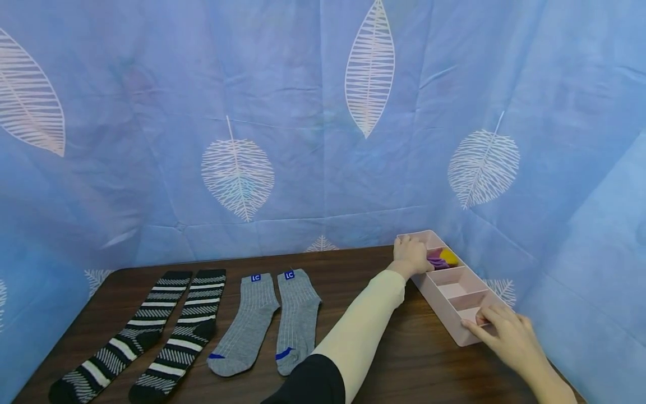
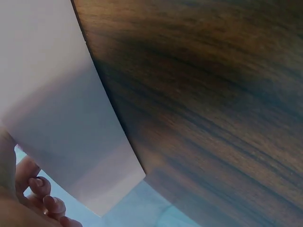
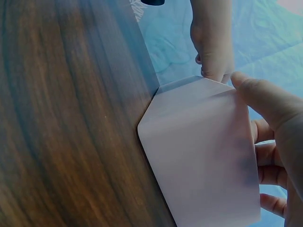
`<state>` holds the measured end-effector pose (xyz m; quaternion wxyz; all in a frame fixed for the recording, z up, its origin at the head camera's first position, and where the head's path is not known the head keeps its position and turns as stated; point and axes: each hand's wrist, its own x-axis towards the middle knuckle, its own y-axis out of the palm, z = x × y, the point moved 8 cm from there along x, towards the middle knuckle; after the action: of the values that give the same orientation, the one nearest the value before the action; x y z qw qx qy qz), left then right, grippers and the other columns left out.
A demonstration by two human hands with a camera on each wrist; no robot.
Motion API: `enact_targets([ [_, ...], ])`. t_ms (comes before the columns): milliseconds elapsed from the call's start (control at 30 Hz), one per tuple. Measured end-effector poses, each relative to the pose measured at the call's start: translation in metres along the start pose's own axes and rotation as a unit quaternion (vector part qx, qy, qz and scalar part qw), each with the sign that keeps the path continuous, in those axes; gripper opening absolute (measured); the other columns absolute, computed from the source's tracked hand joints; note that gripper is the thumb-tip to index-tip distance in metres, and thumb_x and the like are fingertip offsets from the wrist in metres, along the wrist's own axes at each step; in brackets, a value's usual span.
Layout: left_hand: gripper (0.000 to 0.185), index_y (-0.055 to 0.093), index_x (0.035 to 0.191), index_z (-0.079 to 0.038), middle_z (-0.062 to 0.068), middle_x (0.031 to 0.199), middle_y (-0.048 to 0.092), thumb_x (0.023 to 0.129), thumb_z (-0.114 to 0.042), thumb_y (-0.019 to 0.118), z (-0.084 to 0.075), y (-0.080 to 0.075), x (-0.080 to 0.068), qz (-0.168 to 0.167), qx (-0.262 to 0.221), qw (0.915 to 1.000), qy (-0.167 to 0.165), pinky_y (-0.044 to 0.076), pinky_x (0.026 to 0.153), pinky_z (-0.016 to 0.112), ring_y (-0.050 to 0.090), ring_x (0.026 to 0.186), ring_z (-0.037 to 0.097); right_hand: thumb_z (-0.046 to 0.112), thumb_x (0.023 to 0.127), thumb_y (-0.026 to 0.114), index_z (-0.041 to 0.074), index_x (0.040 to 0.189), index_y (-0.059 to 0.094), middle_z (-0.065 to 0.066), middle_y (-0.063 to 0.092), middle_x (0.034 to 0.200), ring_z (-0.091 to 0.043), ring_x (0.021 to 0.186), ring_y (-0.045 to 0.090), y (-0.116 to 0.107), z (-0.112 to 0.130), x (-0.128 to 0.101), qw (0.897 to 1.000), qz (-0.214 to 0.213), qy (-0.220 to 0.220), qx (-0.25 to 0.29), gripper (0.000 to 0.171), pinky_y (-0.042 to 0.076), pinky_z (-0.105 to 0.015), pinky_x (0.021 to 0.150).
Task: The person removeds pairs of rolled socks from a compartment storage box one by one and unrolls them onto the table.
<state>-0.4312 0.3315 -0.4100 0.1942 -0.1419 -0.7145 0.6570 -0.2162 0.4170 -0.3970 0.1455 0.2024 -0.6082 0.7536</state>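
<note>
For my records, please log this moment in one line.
left hand: grips box, far end; right hand: grips near end; socks: on table

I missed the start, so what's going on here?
A person's left grip holds the far end of a pale pink, rectangular, plastic-looking divided tray; the right grip holds its near end. Inside lies something purple and yellow. Two black-and-white striped knit socks and two grey ribbed knit socks lie flat on the dark brown wooden table.
</note>
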Motion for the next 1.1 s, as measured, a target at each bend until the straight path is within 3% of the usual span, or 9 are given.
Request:
enact_targets([
  [167,0.029,0.063,0.074,-0.037,-0.023,0.117,0.058,0.080,-0.066,0.065,-0.003,-0.008,-0.005,-0.022,0.002,0.9997,0.013,0.033,0.102,0.032,0.045,0.117,0.007,0.043,0.082,0.075,0.030,0.070,0.049,0.011,0.043,0.071,-0.006,0.073,0.040,0.001,0.000,-0.001,1.000,0.005,0.002,-0.003,0.031,0.040,-0.056,0.073],
  [333,0.027,0.061,0.077,-0.039,-0.019,0.100,0.051,0.084,-0.065,0.062,-0.007,-0.027,-0.016,-0.054,0.004,0.9977,0.042,0.033,0.084,0.029,0.040,0.096,0.007,0.044,0.083,0.073,0.028,0.070,0.050,0.010,0.044,0.072,-0.008,0.075,0.042,0.003,-0.002,-0.003,1.000,0.017,0.009,-0.003,0.031,0.039,-0.058,0.074],
  [600,0.022,0.063,0.089,-0.042,-0.015,0.094,0.044,0.085,-0.064,0.060,-0.005,-0.064,-0.042,-0.098,0.009,0.9928,0.068,0.027,0.076,0.027,0.035,0.090,0.009,0.042,0.082,0.075,0.029,0.067,0.043,0.010,0.038,0.070,0.000,0.067,0.033,-0.001,-0.004,0.001,1.000,0.004,-0.003,0.010,0.038,0.025,-0.038,0.066],
  [867,0.017,0.067,0.095,-0.045,-0.013,0.087,0.041,0.087,-0.058,0.062,0.016,-0.085,-0.070,-0.122,0.004,0.9884,0.090,0.022,0.072,0.027,0.032,0.085,0.009,0.046,0.084,0.072,0.027,0.066,0.044,0.011,0.038,0.065,-0.002,0.061,0.032,0.005,-0.011,0.006,0.997,0.057,0.031,0.030,0.038,0.020,-0.040,0.067],
  [1100,0.027,0.069,0.109,-0.045,-0.013,0.089,0.043,0.087,-0.058,0.063,0.043,-0.091,-0.095,-0.139,-0.007,0.9867,0.084,0.021,0.071,0.026,0.032,0.084,0.010,0.024,0.081,0.079,0.023,0.065,0.043,0.013,0.033,0.062,0.004,0.057,0.029,0.009,-0.011,0.010,0.990,0.037,-0.009,0.134,0.039,0.021,-0.025,0.054],
])
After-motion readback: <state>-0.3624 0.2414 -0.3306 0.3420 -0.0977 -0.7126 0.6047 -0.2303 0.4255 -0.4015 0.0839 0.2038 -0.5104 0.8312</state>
